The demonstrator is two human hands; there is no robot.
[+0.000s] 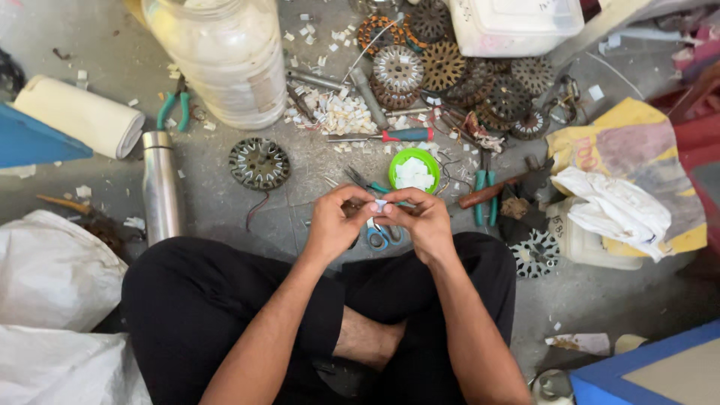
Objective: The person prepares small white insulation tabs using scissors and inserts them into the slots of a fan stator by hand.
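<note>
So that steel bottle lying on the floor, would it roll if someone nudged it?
Probably. The steel bottle lies on its side on the concrete floor, and its round smooth body should roll sideways easily. It looks rigid, likely slippery to grip. Its weight depends on the contents, which cannot be seen.

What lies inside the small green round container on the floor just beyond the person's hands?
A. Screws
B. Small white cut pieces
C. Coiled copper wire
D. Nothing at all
B: the green container is filled with small white pieces like those scattered on the floor, and both the left hand and right hand pinch a similar white piece between the fingertips.
</note>
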